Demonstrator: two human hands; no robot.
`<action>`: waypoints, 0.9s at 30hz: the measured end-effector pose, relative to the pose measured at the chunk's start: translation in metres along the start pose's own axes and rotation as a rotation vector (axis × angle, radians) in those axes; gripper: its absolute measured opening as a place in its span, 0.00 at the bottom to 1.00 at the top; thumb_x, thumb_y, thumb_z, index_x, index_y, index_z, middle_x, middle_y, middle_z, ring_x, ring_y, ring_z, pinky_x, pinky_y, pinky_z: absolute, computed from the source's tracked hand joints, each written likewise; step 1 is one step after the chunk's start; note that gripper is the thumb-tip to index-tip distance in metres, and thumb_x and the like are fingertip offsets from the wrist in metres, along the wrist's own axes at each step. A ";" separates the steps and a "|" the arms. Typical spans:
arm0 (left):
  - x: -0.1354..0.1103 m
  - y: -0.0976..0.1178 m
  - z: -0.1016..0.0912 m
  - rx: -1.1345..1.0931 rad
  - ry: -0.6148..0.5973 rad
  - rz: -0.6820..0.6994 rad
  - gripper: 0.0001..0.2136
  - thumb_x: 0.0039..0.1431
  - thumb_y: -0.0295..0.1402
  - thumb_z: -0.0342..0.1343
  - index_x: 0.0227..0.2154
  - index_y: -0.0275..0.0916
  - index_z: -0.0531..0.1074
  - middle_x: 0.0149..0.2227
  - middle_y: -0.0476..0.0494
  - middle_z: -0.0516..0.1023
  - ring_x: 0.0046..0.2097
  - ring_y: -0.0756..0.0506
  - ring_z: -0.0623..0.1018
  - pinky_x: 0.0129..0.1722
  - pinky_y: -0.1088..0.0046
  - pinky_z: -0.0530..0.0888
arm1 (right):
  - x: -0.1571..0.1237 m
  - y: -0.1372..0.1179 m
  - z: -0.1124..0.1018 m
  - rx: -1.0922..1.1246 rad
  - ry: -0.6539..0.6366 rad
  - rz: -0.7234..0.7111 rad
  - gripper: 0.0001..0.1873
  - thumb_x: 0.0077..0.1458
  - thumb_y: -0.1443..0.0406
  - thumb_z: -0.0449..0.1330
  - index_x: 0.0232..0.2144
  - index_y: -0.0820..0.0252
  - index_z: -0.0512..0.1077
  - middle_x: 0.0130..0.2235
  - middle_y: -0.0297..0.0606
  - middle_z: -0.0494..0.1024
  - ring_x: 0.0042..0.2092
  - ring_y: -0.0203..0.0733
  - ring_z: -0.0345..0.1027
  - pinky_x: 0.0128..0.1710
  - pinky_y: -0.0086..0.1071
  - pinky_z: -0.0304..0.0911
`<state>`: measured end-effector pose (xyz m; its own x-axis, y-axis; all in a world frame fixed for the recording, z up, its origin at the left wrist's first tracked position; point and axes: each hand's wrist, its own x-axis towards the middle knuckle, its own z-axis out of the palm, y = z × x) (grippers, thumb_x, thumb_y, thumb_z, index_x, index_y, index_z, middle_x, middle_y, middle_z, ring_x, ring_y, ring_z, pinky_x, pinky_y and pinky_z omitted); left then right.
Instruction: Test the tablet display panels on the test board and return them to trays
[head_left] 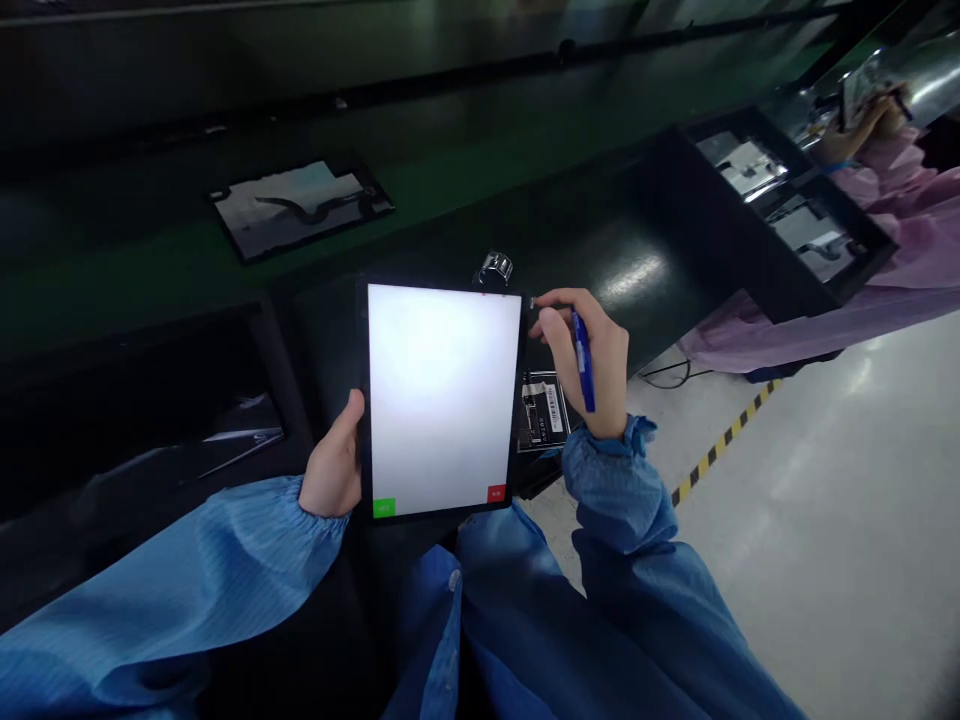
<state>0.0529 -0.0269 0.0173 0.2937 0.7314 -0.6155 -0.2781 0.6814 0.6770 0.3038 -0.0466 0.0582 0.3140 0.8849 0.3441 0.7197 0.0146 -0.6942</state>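
Tablet [447, 395] count is one, and it's upright right in front of you, over the bench [592, 225] edge and your lap. White screen, two colored blocks on it: one green at bottom left, one red at bottom right.

You've got two hands on the job. Your left hand [334, 460] has the left edge gripped, thumb along the side; can't see how the fingers sit behind it. Your right hand [591, 350] is mostly curled, with one blue pen [583, 360] tucked in it and the thumb and fingertips drawn close together at the top right corner. Can't tell if they're actually touching the tablet.

Just past the top edge there's one shiny metal ring [495, 267]. One labelled pack [543, 412] peeks out under your right hand. One panel [300, 208] lies on the green surface further back, left of center. Off to your left, one thin rod [241, 455] lies in a dark tray [281, 370].

Over on the right, I count two bays in the black trays [750, 245], one panel apiece. Beyond them, one co-worker in pink sleeves [892, 165] holds up a device [859, 92].
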 end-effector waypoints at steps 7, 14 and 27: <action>0.001 -0.007 -0.005 0.025 -0.034 0.093 0.27 0.54 0.53 0.61 0.51 0.41 0.77 0.54 0.43 0.79 0.61 0.32 0.71 0.59 0.57 0.71 | 0.011 -0.006 -0.002 -0.409 0.053 -0.193 0.21 0.67 0.55 0.52 0.23 0.58 0.64 0.19 0.27 0.62 0.20 0.31 0.56 0.23 0.29 0.50; 0.001 -0.005 -0.005 -0.037 -0.051 0.077 0.25 0.53 0.51 0.63 0.50 0.42 0.77 0.54 0.45 0.79 0.61 0.33 0.71 0.59 0.59 0.72 | -0.025 -0.029 -0.018 -0.469 0.020 -0.720 0.12 0.64 0.65 0.56 0.26 0.56 0.69 0.22 0.31 0.70 0.26 0.35 0.62 0.24 0.30 0.60; 0.001 -0.005 -0.003 -0.075 -0.032 0.079 0.26 0.52 0.51 0.64 0.49 0.40 0.77 0.54 0.44 0.79 0.61 0.34 0.70 0.61 0.60 0.69 | -0.050 -0.020 -0.057 -0.360 0.050 -0.881 0.07 0.59 0.64 0.63 0.29 0.56 0.70 0.30 0.38 0.82 0.27 0.37 0.72 0.25 0.30 0.70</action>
<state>0.0522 -0.0298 0.0122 0.2973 0.7822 -0.5475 -0.3685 0.6230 0.6900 0.3084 -0.1178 0.0910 -0.4123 0.6032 0.6828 0.8549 0.5151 0.0612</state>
